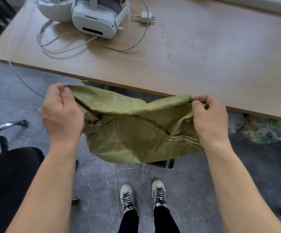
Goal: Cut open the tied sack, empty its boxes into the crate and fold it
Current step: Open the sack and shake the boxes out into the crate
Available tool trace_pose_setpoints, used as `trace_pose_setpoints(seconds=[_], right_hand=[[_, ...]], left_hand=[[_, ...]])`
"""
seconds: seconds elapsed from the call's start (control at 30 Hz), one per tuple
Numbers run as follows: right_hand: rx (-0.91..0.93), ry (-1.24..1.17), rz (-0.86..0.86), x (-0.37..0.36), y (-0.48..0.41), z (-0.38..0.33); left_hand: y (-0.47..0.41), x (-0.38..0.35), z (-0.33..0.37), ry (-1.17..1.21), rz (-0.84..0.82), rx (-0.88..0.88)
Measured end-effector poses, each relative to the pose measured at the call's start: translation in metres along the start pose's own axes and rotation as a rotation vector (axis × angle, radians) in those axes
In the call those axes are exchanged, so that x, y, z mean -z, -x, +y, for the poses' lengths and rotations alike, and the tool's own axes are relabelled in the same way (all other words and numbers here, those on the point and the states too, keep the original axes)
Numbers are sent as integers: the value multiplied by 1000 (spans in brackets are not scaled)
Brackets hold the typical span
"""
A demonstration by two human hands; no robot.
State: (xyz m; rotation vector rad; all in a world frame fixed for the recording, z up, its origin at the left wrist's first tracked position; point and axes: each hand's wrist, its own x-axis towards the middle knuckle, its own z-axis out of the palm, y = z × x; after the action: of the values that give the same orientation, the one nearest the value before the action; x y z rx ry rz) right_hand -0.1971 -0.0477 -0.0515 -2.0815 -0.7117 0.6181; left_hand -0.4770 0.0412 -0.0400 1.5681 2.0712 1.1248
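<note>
- Because the green woven sack (129,135) hangs limp from two small pinches, a corner could slip free and skew the fold.
- Fingers of the left hand (62,110) and right hand (209,115) pinch its upper corners; it sags between them, just near of the table (203,56) edge, above the floor (102,182).

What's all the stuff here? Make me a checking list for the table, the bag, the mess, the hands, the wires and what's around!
Surface: wooden table.
Job's things: green sack, limp, held in the air; no boxes seen; dark thing below it, mostly hidden.
Clutter: white headset and charger plug on the table.
Grippers: left hand pinches the sack's left end; right hand pinches its right end.
Cables: pale cables looped beside the headset.
Surroundings: grey floor, black chair at left, plastic bags under the table.
</note>
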Motion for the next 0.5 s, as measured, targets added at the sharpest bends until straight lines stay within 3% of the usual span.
trace_pose_setpoints(seconds=[0.07,0.2,0.37,0.5], right_hand=[[-3,12,-4,-1,1,2],[-74,96,-116,-11,10,1],[23,-31,3,9,5,-12],[-15,62,-68,-7,8,-8]], left_hand=[[-2,0,-1,-11,9,14],[5,-8,0,-75,-140,27],[-8,13,16,56,21,-41],[3,-5,6,-41,-177,58]])
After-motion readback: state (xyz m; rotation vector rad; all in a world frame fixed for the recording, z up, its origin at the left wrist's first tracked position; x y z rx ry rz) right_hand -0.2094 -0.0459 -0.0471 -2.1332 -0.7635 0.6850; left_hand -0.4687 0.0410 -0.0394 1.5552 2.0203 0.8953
